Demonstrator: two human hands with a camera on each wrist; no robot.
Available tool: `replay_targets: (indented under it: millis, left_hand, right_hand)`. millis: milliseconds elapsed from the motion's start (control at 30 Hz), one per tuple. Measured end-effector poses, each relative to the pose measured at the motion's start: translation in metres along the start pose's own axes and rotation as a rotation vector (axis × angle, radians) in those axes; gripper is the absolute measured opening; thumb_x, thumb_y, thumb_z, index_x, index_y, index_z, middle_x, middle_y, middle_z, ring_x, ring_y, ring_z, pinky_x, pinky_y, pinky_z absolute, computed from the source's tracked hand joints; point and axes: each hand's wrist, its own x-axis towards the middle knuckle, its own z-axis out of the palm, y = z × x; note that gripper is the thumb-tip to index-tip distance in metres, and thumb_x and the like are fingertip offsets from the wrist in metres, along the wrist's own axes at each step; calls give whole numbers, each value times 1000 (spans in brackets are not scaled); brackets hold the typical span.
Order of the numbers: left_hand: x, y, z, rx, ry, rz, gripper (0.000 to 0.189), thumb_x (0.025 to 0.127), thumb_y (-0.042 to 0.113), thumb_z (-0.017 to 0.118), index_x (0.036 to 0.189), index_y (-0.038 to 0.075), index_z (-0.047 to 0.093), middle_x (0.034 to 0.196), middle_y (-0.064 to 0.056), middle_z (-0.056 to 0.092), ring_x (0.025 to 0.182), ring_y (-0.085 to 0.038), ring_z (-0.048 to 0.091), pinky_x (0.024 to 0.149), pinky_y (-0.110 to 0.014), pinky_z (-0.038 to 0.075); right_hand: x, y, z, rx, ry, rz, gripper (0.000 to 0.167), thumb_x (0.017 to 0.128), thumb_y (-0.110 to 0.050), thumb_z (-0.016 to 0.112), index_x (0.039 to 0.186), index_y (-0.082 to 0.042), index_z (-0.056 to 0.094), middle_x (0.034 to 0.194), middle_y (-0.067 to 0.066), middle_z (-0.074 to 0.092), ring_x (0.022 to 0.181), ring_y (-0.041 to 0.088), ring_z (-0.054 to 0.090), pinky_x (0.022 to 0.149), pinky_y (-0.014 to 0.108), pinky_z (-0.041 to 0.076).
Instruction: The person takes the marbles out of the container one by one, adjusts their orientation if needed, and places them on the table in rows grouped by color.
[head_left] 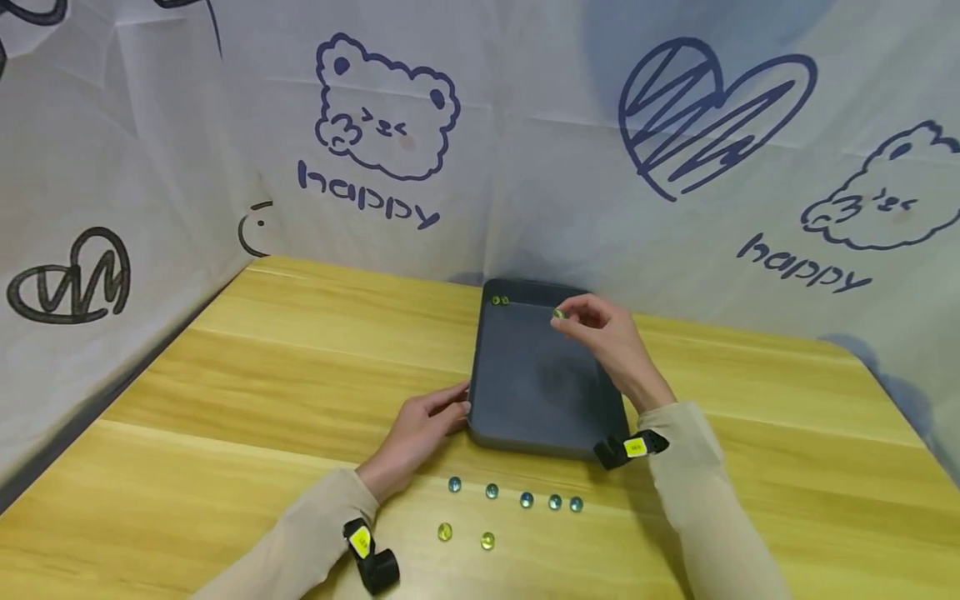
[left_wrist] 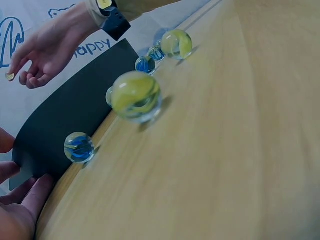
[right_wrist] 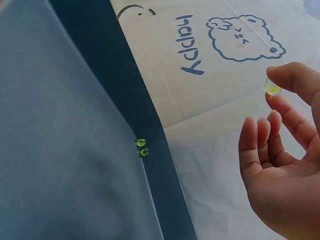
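Observation:
A yellow-green glass marble (right_wrist: 273, 87) is pinched between the thumb and index finger of my right hand (head_left: 606, 335), over the back right part of the dark grey tray (head_left: 525, 392). In the right wrist view the other fingers of that hand curve loosely below the marble. Two yellow-green marbles (right_wrist: 142, 147) lie side by side in the tray, against its back wall near the left corner. My left hand (head_left: 420, 433) rests at the tray's left side near the front corner, its fairly straight fingers (left_wrist: 36, 197) touching the outer wall.
In front of the tray, several blue marbles (head_left: 527, 500) form a loose row on the wooden table (head_left: 300, 350). Nearer to me lie two yellow marbles, one on the left (head_left: 445, 532) and one on the right (head_left: 488, 541). Behind the tray hangs a printed white cloth (head_left: 540, 192).

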Motion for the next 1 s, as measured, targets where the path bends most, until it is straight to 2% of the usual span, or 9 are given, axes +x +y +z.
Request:
replay_targets:
  millis: [133, 300, 533, 700, 833, 1000]
  left_hand:
    - [0, -1, 1, 0, -10, -17, 41, 96, 8, 57, 136, 0, 53, 135, -16, 55, 115, -27, 58, 95, -32, 52]
    - [2, -1, 0, 5, -1, -4, 41, 96, 8, 57, 136, -1, 53, 135, -17, 54, 115, -28, 58, 94, -31, 52]
    - [2, 3, -1, 2, 5, -15, 41, 96, 8, 56, 136, 0, 53, 136, -16, 54, 115, -28, 58, 95, -31, 52]
    - [3, 4, -1, 2, 2, -18, 41, 96, 8, 56, 136, 0, 53, 136, -15, 54, 116, -27, 58, 95, -31, 52]
    - [2, 3, 0, 9, -4, -27, 41, 97, 8, 56, 136, 0, 53, 136, -15, 54, 117, -27, 57, 95, -31, 52]
    - [0, 5, -1, 5, 3, -30, 41, 97, 8, 56, 136, 0, 53, 137, -15, 53, 117, -27, 57, 95, -31, 52]
  right_hand:
    - [-6, 5, -2, -11, -7, 24, 27, 91, -18, 68, 109, 2, 63, 89, 9, 52, 83, 23, 49, 73, 33, 49]
    - [-9, 3, -8, -35, -34, 42, 30, 92, -24, 68, 110, -1, 63, 92, 10, 53, 88, 31, 51, 74, 33, 48]
    - [-16, -3, -15, -59, -57, 41, 27, 92, -20, 68, 109, 0, 63, 89, 8, 53, 81, 24, 50, 65, 31, 43]
    - [-23, -8, -17, -41, -80, 24, 23, 92, -15, 68, 107, 1, 64, 87, 7, 55, 76, 22, 51, 63, 27, 45]
    - [-36, -16, -16, -21, -84, 52, 24, 92, -15, 68, 107, 2, 63, 88, 7, 55, 76, 18, 51, 64, 26, 46]
    - [-49, -25, -14, -13, -87, 85, 25, 91, -18, 69, 108, 0, 63, 91, 8, 55, 81, 22, 54, 69, 28, 49]
